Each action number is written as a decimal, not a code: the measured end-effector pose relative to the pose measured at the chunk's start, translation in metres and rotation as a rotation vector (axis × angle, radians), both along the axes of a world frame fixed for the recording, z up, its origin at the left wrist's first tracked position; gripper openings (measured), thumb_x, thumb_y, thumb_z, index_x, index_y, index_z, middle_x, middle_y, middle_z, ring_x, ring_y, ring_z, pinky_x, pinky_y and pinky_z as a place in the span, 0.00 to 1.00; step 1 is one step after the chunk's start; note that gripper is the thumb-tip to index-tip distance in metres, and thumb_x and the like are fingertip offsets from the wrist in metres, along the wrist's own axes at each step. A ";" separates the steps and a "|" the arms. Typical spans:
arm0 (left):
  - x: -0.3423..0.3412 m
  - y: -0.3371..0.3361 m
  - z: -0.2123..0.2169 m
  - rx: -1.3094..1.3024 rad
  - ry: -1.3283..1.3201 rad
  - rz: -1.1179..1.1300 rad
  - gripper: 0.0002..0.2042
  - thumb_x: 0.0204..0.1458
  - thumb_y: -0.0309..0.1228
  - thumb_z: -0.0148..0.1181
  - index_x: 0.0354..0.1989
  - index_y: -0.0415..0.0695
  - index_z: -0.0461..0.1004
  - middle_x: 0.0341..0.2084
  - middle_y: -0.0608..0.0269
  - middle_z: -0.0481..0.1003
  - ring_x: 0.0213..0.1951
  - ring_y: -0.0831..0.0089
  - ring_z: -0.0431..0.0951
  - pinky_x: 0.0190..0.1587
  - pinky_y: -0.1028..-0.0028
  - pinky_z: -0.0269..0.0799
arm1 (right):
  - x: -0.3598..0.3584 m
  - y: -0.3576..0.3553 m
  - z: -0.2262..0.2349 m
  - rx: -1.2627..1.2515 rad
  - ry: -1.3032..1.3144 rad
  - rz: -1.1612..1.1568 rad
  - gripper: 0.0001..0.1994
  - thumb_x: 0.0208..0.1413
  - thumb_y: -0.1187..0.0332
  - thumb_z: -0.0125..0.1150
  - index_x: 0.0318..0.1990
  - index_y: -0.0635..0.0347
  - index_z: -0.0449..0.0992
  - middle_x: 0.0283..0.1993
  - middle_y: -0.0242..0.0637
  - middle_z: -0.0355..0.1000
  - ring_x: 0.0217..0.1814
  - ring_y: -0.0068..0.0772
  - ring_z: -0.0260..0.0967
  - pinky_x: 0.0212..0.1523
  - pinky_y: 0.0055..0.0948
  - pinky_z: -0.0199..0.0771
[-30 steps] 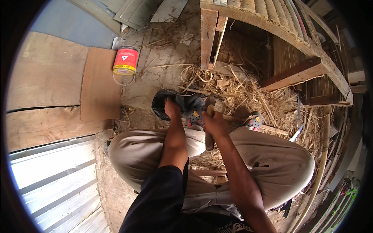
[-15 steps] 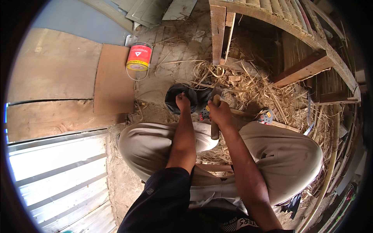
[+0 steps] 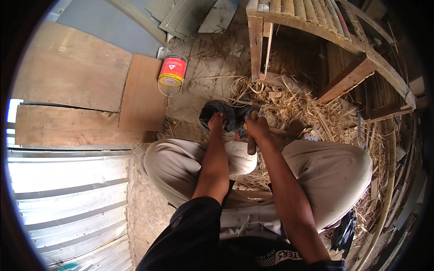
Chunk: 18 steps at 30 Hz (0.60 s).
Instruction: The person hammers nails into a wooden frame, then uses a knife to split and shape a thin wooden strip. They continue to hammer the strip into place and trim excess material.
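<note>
My left hand (image 3: 217,121) reaches over the mouth of a round black bag-like holder (image 3: 206,114) on the floor between my knees. Its fingers look bunched together, and whatever they pinch is hidden. In my right hand (image 3: 258,128) is a hammer, gripped around its wooden handle (image 3: 251,148). The dark hammer head (image 3: 256,105) points away from me, just right of the black holder. Beneath the hands shows a patterned shoe (image 3: 242,133), and another shoe (image 3: 310,133) is by my right knee.
Straw-like strips and shavings (image 3: 294,106) cover the floor ahead and right. A slatted wooden frame (image 3: 312,25) stands at the far right. Left lie plywood boards (image 3: 74,67) and corrugated metal sheeting (image 3: 68,185). A red and yellow bucket (image 3: 172,70) rests beyond the boards.
My left hand's fingers have shifted over the black holder, turning slightly rightward. The right hand keeps its hold on the hammer. The whole view has shifted a little.
</note>
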State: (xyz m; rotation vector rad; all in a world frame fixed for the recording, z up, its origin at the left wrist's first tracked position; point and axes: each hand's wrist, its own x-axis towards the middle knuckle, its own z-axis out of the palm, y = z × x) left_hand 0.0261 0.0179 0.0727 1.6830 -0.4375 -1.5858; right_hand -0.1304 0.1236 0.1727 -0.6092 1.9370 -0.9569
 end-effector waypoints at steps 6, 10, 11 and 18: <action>0.004 0.003 0.020 0.017 0.064 0.024 0.22 0.60 0.21 0.56 0.65 0.41 0.66 0.46 0.56 0.77 0.43 0.68 0.80 0.43 0.76 0.79 | -0.001 0.000 0.008 0.018 0.001 0.000 0.23 0.54 0.56 0.64 0.36 0.76 0.76 0.29 0.53 0.75 0.32 0.46 0.77 0.34 0.40 0.75; 0.012 0.005 0.027 0.012 0.014 -0.055 0.20 0.60 0.24 0.58 0.62 0.45 0.69 0.47 0.53 0.77 0.45 0.66 0.80 0.43 0.75 0.80 | -0.002 -0.001 0.010 -0.023 -0.043 -0.012 0.22 0.53 0.57 0.64 0.36 0.76 0.77 0.30 0.53 0.75 0.32 0.47 0.76 0.35 0.41 0.75; 0.014 0.005 0.027 0.018 -0.059 -0.132 0.19 0.61 0.25 0.58 0.60 0.46 0.70 0.48 0.53 0.77 0.46 0.65 0.81 0.43 0.74 0.80 | -0.002 -0.002 0.012 -0.046 -0.023 -0.038 0.20 0.54 0.58 0.65 0.31 0.75 0.77 0.23 0.46 0.75 0.23 0.39 0.76 0.26 0.38 0.75; 0.005 -0.010 0.055 -0.172 -0.211 -0.410 0.17 0.53 0.23 0.65 0.52 0.39 0.75 0.38 0.57 0.80 0.36 0.68 0.82 0.34 0.68 0.80 | -0.021 0.005 0.050 -0.086 -0.122 -0.047 0.17 0.58 0.62 0.63 0.29 0.71 0.75 0.21 0.42 0.72 0.19 0.35 0.71 0.23 0.38 0.72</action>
